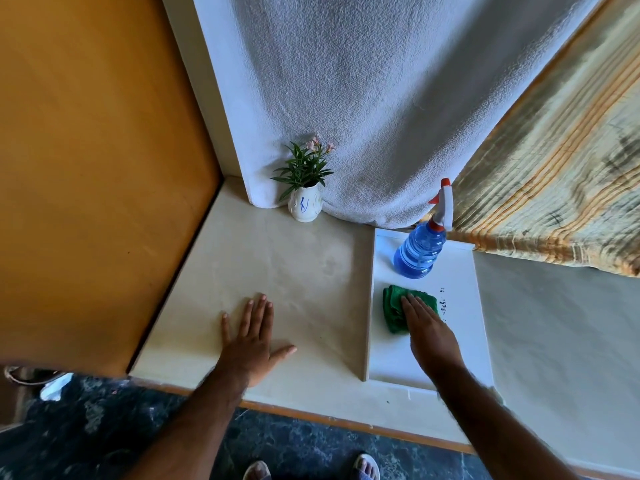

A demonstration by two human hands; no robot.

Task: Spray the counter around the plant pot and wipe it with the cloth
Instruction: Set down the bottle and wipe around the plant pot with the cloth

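A small white plant pot with green leaves and pink flowers stands at the back of the cream counter. A blue spray bottle with a white and red trigger stands on a white tray to the right. A folded green cloth lies on that tray in front of the bottle. My right hand rests flat on the cloth, fingers extended, covering its right part. My left hand lies flat on the bare counter with fingers spread, holding nothing.
A white textured curtain hangs behind the pot. A striped yellow fabric drapes at the right. An orange wall bounds the counter on the left. The counter's front edge drops to a dark marbled floor, where my feet show.
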